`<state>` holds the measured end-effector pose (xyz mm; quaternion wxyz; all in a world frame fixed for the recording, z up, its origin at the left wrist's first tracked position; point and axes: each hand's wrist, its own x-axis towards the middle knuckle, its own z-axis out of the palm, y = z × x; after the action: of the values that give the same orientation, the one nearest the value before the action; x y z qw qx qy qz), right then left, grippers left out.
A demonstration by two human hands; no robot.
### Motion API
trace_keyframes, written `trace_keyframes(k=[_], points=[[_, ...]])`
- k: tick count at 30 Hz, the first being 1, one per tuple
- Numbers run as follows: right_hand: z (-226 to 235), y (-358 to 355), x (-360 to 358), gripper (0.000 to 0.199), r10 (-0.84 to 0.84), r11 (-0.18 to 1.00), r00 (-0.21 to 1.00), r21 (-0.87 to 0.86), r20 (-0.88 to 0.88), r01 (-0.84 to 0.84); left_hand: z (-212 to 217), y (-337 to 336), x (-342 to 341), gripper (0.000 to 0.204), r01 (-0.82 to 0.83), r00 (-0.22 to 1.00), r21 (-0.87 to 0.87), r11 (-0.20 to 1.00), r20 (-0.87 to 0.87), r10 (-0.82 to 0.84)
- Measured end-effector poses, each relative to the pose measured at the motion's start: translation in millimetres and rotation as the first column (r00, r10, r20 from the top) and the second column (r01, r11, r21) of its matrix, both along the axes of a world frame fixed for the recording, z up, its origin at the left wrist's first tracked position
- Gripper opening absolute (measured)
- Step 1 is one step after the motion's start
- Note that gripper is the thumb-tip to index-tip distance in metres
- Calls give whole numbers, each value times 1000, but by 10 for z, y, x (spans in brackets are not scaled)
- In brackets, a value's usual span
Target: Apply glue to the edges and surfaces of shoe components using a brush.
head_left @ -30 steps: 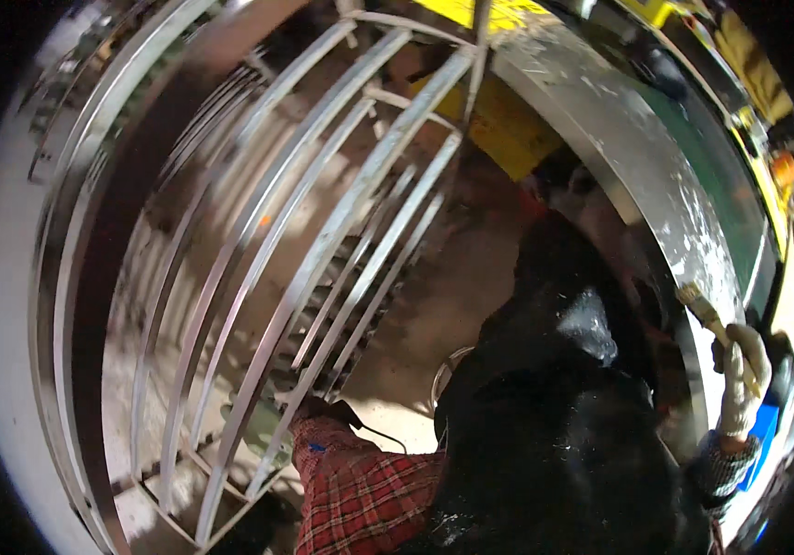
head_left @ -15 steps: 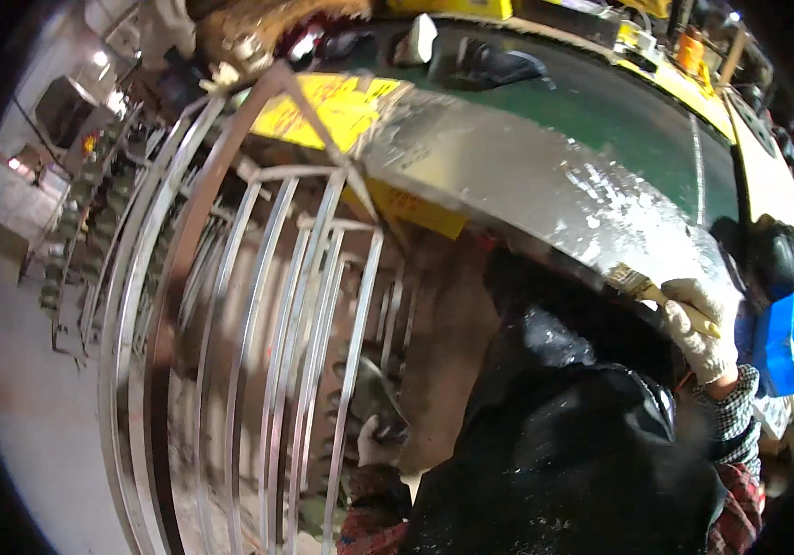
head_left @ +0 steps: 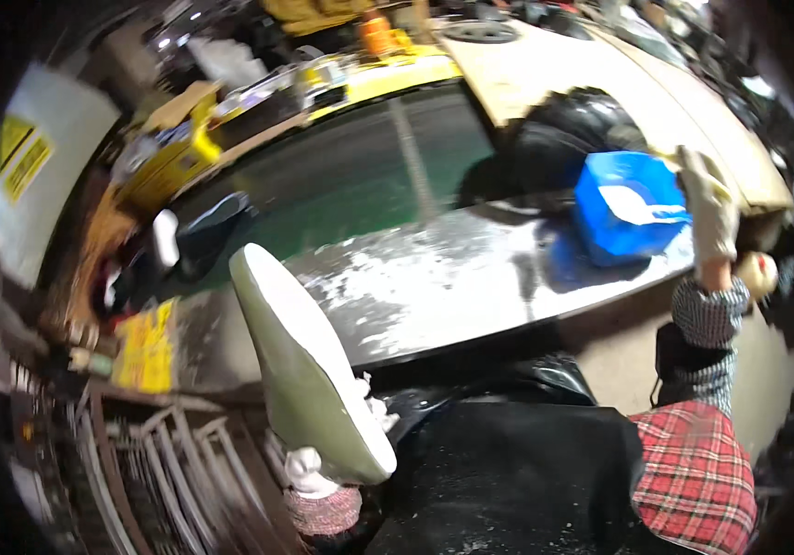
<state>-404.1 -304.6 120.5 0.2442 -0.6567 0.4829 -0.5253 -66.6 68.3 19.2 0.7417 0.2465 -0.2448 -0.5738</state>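
Workbench (head_left: 471, 287) of wet, shiny metal crosses the middle of the view. The left hand (head_left: 309, 467), in a white glove, grips the lower end of a long pale green-white moulded piece (head_left: 309, 370), fingers wrapped under it; the piece tilts up and leftward over the bench's near edge. The right hand (head_left: 711, 217), also gloved, is raised at the bench's far right, just beside a blue tub (head_left: 623, 208) standing on the bench. Its fingers seem curled around something thin, though what cannot be made out. A metal rack (head_left: 156, 472) stands lower left.
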Motion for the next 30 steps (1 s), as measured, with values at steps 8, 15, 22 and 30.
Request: trace_keyframes(k=[8,15,22,30], points=[[-345,-484,-237,28,84,983,874,186,-478,7,-474,-623,-262,85,59,988,108,992,-150,-42],[-103,38,-643,20,189,978,968,117,-163,-171,-680,-94,-321,91,185,797,410,893,-594,107],[-587,972,1633,31,914,271,275,-56,-297,-961,-984,-101,-278,93,-10,861,307,952,-481,165],[-939,955,2138,27,799,179,394,447,454,-877,-1637,170,-78,83,221,628,-292,931,-687,-365]])
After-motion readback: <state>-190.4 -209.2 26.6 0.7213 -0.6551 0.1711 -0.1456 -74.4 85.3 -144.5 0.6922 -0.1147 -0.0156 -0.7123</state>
